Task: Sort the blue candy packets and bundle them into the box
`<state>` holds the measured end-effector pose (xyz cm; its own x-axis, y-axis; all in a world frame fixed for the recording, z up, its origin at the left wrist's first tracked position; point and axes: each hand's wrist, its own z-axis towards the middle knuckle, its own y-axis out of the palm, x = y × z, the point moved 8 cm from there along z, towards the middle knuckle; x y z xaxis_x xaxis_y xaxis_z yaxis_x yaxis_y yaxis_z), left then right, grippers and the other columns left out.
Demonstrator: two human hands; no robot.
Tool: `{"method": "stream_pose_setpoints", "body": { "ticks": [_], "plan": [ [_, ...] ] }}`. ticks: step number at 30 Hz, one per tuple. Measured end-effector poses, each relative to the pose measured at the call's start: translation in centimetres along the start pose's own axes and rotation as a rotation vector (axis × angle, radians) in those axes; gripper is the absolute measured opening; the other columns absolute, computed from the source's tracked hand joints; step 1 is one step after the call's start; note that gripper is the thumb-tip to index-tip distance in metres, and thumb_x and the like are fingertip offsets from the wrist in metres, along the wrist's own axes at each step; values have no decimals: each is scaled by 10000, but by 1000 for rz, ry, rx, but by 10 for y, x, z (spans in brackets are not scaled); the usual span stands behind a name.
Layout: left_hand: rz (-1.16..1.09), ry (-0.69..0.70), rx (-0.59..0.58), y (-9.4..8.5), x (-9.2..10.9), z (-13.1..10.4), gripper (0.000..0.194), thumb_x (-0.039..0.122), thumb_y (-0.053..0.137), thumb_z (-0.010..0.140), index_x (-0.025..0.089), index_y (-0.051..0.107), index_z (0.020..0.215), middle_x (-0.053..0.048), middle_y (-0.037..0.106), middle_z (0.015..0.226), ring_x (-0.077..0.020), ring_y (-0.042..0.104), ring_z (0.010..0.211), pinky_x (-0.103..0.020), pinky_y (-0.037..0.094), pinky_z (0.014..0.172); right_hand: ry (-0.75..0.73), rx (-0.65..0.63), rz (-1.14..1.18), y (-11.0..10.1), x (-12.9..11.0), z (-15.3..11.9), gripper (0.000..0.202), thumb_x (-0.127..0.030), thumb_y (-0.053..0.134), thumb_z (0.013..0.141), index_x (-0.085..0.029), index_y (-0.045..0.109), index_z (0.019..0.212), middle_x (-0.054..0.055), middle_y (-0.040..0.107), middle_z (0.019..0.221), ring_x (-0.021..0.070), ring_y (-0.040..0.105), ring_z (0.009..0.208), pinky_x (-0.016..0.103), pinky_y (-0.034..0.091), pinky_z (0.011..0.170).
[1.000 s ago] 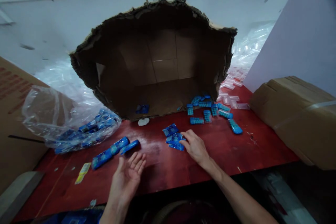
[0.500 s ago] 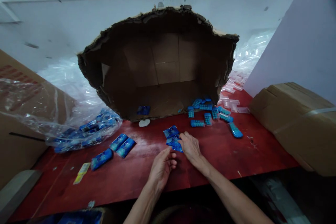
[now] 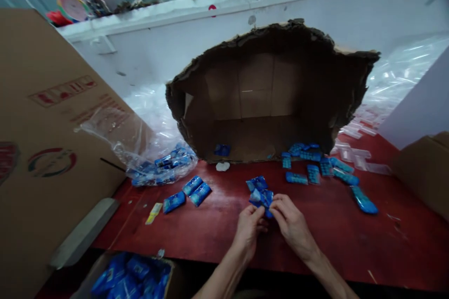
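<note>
At the middle of the red table, my left hand (image 3: 249, 230) and my right hand (image 3: 292, 225) are close together, fingertips pinched on a small shiny blue packet (image 3: 268, 213). Parts of this packet are hidden behind the fingers. Another blue packet (image 3: 257, 183) lies flat just beyond them. To the left, several filled blue packets (image 3: 174, 202) rest on the table. Off to the right are several small clear-sided containers with blue contents (image 3: 313, 174), some lying at the mouth of a torn cardboard box.
The torn cardboard box (image 3: 256, 140) opens toward me. A clear plastic bag of blue packets (image 3: 175, 161) sits at left, beside a tall carton (image 3: 63, 131). Below the table edge stands a box of blue packets (image 3: 131, 278). Clear plastic pieces (image 3: 359, 156) lie at right.
The view has swung left, bringing the tall carton and lower box into sight. My right hand has drawn a packet nearer, and my left fingers have closed on it too.
</note>
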<state>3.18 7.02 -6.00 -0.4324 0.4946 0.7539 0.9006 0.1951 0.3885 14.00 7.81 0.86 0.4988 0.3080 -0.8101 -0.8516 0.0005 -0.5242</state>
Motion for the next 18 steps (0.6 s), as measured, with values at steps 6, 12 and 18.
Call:
{"method": "stream_pose_setpoints", "body": {
  "ticks": [6, 12, 18],
  "plan": [
    [-24, 49, -93, 12, 2, -4, 283, 345, 628, 629, 130, 566, 803, 6, 571, 548, -66, 469, 383, -194, 308, 385, 387, -24, 634, 23, 36, -5, 192, -389, 517, 761, -205, 481, 803, -27, 513, 608, 128, 489, 530, 246, 381, 512],
    [54, 41, -71, 13, 2, -2, 268, 318, 662, 598, 126, 570, 761, 30, 536, 471, -65, 451, 346, -190, 308, 361, 449, 84, 815, 20, 39, 1, 267, -285, 645, 648, -170, 510, 847, -3, 587, 740, 128, 528, 672, 249, 408, 634],
    [111, 41, -33, 13, 6, 3, 274, 322, 684, 560, 94, 598, 685, 2, 570, 486, -86, 486, 384, -201, 350, 378, 445, -8, 634, 14, 39, 2, 171, -305, 532, 719, -151, 536, 645, -44, 504, 547, 86, 443, 502, 203, 357, 504]
  ]
}}
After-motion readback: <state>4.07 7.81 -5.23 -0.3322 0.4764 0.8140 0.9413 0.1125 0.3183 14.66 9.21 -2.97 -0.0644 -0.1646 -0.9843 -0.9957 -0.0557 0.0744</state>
